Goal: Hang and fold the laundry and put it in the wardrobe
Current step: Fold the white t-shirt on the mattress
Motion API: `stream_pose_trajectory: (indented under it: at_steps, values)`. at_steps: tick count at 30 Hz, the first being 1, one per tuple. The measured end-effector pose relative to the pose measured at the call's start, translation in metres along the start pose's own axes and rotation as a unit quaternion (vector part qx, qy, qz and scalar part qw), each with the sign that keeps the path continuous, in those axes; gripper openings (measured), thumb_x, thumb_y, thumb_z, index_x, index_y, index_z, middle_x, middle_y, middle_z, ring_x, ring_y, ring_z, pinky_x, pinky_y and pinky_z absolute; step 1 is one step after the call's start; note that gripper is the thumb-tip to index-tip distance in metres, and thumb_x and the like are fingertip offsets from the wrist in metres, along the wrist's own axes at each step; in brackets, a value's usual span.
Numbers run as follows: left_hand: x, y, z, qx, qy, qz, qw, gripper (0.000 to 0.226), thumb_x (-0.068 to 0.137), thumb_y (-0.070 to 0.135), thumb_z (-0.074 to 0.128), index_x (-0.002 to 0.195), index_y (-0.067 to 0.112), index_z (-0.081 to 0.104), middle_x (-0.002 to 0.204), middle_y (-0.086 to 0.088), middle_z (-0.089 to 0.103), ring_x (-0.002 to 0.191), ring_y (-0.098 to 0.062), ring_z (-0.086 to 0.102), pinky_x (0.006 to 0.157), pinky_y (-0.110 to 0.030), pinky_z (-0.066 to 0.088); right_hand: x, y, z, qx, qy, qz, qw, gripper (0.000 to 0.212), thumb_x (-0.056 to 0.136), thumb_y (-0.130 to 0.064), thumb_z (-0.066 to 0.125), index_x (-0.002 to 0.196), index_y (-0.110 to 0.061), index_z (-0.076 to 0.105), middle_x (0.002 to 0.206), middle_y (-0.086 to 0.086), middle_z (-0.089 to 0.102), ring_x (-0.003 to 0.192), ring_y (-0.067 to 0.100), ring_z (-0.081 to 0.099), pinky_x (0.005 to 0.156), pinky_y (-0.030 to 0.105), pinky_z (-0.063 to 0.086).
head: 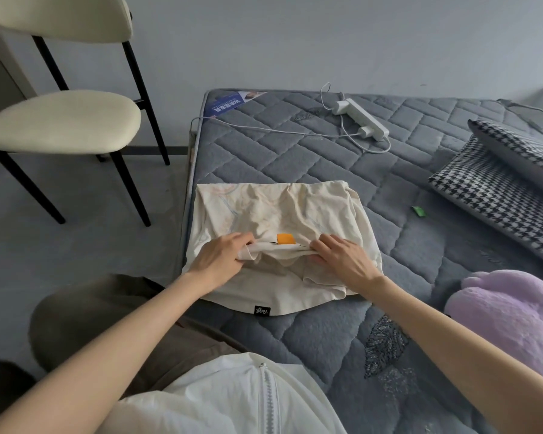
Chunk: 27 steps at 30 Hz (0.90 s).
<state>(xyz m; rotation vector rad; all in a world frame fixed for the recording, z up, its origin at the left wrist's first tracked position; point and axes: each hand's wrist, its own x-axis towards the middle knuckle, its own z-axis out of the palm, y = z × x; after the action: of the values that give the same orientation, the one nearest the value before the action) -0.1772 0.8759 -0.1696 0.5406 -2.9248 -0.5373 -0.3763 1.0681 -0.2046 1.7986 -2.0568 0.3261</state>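
A cream T-shirt (pixel 273 208) lies partly folded on the left side of a grey quilted mattress (pixel 295 151). It has a faint print, an orange patch near its middle and a small black label at its near hem. My left hand (pixel 223 255) pinches a raised fold of the shirt at the left. Gripping the same fold at the right, about a shirt-neck's width away, is my right hand (pixel 342 255). The fold runs between both hands just below the orange patch.
A white power strip (pixel 362 119) with cables lies at the far end of the mattress. Houndstooth pillows (pixel 499 183) sit at the right, a purple plush (pixel 514 311) at the near right. A cream chair (pixel 63 120) stands on the floor to the left.
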Motion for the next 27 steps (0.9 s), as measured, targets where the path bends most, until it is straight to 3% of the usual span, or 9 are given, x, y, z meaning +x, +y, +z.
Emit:
stream_pose_trajectory:
  at_steps: [5, 9, 11, 14, 17, 20, 23, 25, 27]
  values:
    - [-0.008, -0.007, 0.008, 0.028, -0.107, 0.02, 0.994, 0.02, 0.09, 0.033, 0.055, 0.107, 0.025, 0.053, 0.104, 0.004, 0.056, 0.081, -0.017, 0.053, 0.059, -0.026, 0.032, -0.015, -0.006, 0.001, 0.024, -0.053, -0.034, 0.998, 0.043, 0.096, -0.052, 0.035, 0.093, -0.015, 0.058, 0.08, 0.0, 0.055, 0.062, 0.017, 0.054, 0.051, 0.028, 0.046]
    - [-0.013, -0.006, 0.007, 0.062, -0.175, 0.049, 0.981, 0.053, 0.081, 0.055, 0.059, 0.127, 0.039, 0.039, 0.124, 0.008, 0.052, 0.107, -0.018, 0.055, 0.077, -0.03, 0.042, -0.026, -0.013, 0.002, 0.047, -0.091, -0.036, 0.994, 0.049, 0.096, -0.057, 0.029, 0.091, -0.018, 0.059, 0.079, -0.003, 0.054, 0.066, 0.016, 0.055, 0.058, 0.03, 0.049]
    - [-0.014, -0.007, 0.004, 0.063, -0.187, 0.056, 0.979, 0.078, 0.08, 0.048, 0.064, 0.141, 0.045, 0.015, 0.137, 0.007, 0.045, 0.117, -0.021, 0.052, 0.086, -0.035, 0.045, -0.024, -0.015, -0.001, 0.05, -0.085, -0.008, 0.995, 0.051, 0.097, -0.057, 0.028, 0.09, -0.018, 0.061, 0.082, -0.003, 0.056, 0.072, 0.017, 0.055, 0.062, 0.031, 0.049]
    - [-0.016, -0.009, 0.004, 0.035, -0.197, 0.044, 0.979, 0.1, 0.079, 0.008, 0.063, 0.143, 0.045, -0.004, 0.142, -0.001, 0.043, 0.114, -0.023, 0.056, 0.08, -0.034, 0.05, -0.019, -0.019, -0.004, 0.004, -0.102, 0.063, 0.993, 0.053, 0.09, -0.066, 0.03, 0.103, -0.025, 0.061, 0.099, -0.004, 0.058, 0.088, 0.018, 0.054, 0.074, 0.033, 0.044]
    - [-0.017, -0.011, -0.002, 0.086, -0.162, 0.038, 0.982, 0.081, 0.079, -0.013, 0.046, 0.144, 0.027, 0.018, 0.137, -0.004, 0.047, 0.101, -0.024, 0.059, 0.071, -0.031, 0.045, -0.014, -0.018, -0.009, 0.018, -0.215, 0.15, 0.965, 0.058, 0.08, -0.072, 0.043, 0.117, -0.027, 0.049, 0.11, -0.005, 0.057, 0.091, 0.02, 0.054, 0.074, 0.032, 0.04]
    - [-0.015, -0.012, -0.01, 0.157, -0.157, 0.092, 0.971, 0.059, 0.077, -0.013, 0.044, 0.127, 0.02, 0.042, 0.123, -0.001, 0.054, 0.097, -0.024, 0.057, 0.068, -0.03, 0.039, -0.011, -0.014, -0.018, 0.052, -0.287, 0.143, 0.946, 0.041, 0.086, -0.057, 0.053, 0.1, -0.019, 0.044, 0.094, -0.003, 0.062, 0.07, 0.019, 0.05, 0.06, 0.028, 0.032]
    - [-0.015, -0.012, -0.014, 0.129, -0.278, 0.066, 0.95, 0.046, 0.079, 0.008, 0.059, 0.119, 0.028, 0.048, 0.111, 0.003, 0.057, 0.095, -0.019, 0.056, 0.067, -0.028, 0.038, -0.011, -0.016, -0.026, 0.029, -0.357, 0.096, 0.929, 0.037, 0.085, -0.058, 0.052, 0.084, -0.023, 0.041, 0.074, -0.006, 0.052, 0.068, 0.017, 0.048, 0.055, 0.027, 0.029]
    - [-0.016, -0.012, -0.014, 0.014, -0.345, 0.013, 0.938, 0.045, 0.074, 0.035, 0.074, 0.114, 0.033, 0.055, 0.105, 0.01, 0.058, 0.093, -0.009, 0.055, 0.073, -0.024, 0.044, -0.009, -0.021, -0.03, 0.022, -0.406, 0.088, 0.91, 0.046, 0.081, -0.069, 0.048, 0.072, -0.024, 0.042, 0.064, -0.007, 0.044, 0.062, 0.015, 0.046, 0.049, 0.025, 0.026]
    - [-0.016, -0.01, -0.015, -0.105, -0.339, -0.023, 0.935, 0.044, 0.07, 0.05, 0.076, 0.107, 0.032, 0.062, 0.102, 0.013, 0.06, 0.088, -0.001, 0.055, 0.078, -0.018, 0.046, -0.001, -0.028, -0.038, 0.035, -0.423, 0.103, 0.9, 0.053, 0.079, -0.075, 0.043, 0.059, -0.026, 0.04, 0.058, -0.012, 0.037, 0.053, 0.008, 0.041, 0.048, 0.022, 0.027]
